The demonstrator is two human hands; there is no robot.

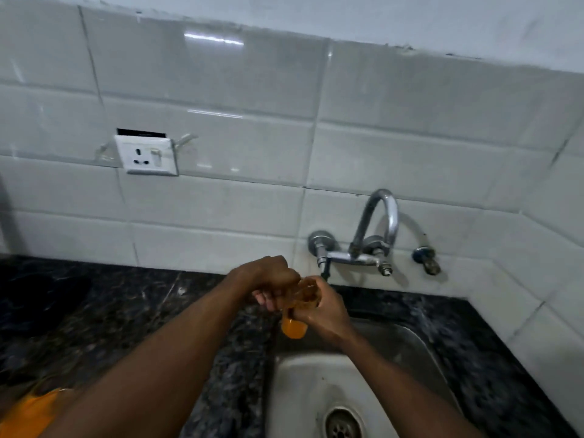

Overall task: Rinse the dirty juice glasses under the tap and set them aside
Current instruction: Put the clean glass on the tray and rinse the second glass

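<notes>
An orange cloth point(27, 414) sits at 7 o'clock, at the very bottom edge. At 5 o'clock lies the steel sink point(305, 379), with its round drain point(343, 425) at the lower edge. Black speckled counter point(104, 314) surrounds the basin on the left, back and right.

Both forearms reach up from the bottom and meet just below centre, over the sink's far left corner. The right hand point(320, 314) wraps closed round the middle of the glass point(294, 327), thumb and fingers curled tight on its wall. The left hand point(268, 278) comes in from 9 o'clock, knuckles up, its fingers point(264, 299) curled in against the glass's upper part. Whether any fingertip reaches inside is not clear.

The glass is tilted, its long axis running from 7 o'clock to 1 o'clock. The base points down towards the basin and shows orange liquid or residue. The mouth points up and away, towards the tap point(358, 257). Orange smears show on the upper wall.

The chrome tap is fixed to the wall at 3 o'clock from the hands, its spout arching upward. A small valve point(426, 263) with a pale hose sits just right of it. At 10 o'clock a white socket point(147, 154) with a switch is set into the white tiles point(252, 147).
</notes>
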